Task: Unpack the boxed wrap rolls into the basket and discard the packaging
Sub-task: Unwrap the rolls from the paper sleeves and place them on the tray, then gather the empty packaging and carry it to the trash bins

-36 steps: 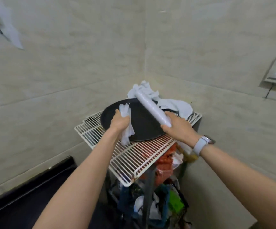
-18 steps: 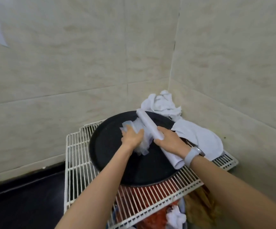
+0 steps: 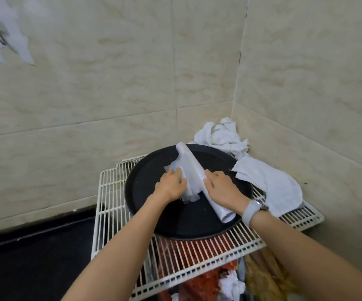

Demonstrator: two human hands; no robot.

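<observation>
Wrap roll [image 3: 199, 181], a long white cylinder with a smooth glossy skin, lay slantwise over the round black tray [image 3: 145, 192], its far end near the tray's back rim and its near end, an open tube mouth, close to the front rim. It looked light and stiff along its length, likely slick where the film was tight, so a hold around the middle of the barrel seemed safer than one at either end. Right hand [image 3: 223, 190], with a pale watch on its wrist, was curled against the roll's right flank with fingers folded onto it. Left hand [image 3: 171, 185] was closed on a loose, crumpled piece of thin translucent packaging [image 3: 188, 192] with a bluish edge, bunched against the roll's left side; that sheet looked limp and clingy, apt to tear or stick to skin, and probably best gathered into a wad before being thrown away. The tray was matte, dark and shallow, and sat on a white wire rack [image 3: 110, 192] of thin parallel bars. Soft white cloths [image 3: 269, 181] lay rumpled at the tray's far right, against pale marbled wall tiles. No basket could be made out for certain; red and mixed clutter showed beneath the rack.
</observation>
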